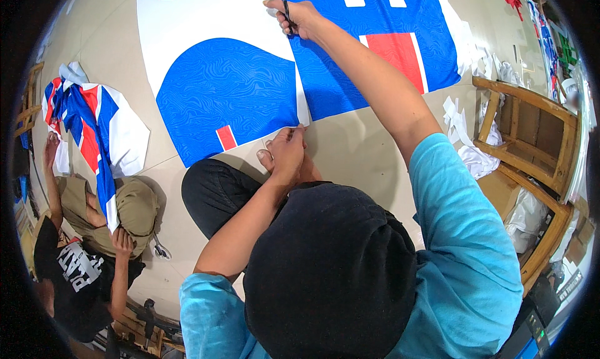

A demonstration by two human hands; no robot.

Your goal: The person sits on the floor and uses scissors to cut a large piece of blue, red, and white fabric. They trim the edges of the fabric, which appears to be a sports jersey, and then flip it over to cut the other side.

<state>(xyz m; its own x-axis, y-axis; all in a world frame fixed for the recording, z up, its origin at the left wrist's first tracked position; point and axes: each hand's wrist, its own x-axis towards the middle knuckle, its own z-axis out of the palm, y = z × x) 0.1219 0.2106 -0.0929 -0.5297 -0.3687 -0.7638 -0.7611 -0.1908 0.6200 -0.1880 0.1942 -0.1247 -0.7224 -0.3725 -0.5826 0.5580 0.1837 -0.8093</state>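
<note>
A large sheet of white fabric printed with blue panels (228,87) lies spread on the floor before me. At its far part my right hand (302,19) is closed around the black handles of scissors (287,10), whose blades point away from me along the line between two panels. Close to my body, my left hand (289,151) pinches the near edge of the fabric at the end of a narrow white strip (302,99). The right panel (337,65) carries a red block with white borders; the left one has a small red patch (225,137).
At the left another person (78,265) sits on the floor, holding a blue, red and white cloth (94,118). Scissors (162,249) lie beside that person. Wooden frames (531,134) stand at the right, with white scraps (478,159) near them. Pale tiles (369,146) surround the fabric.
</note>
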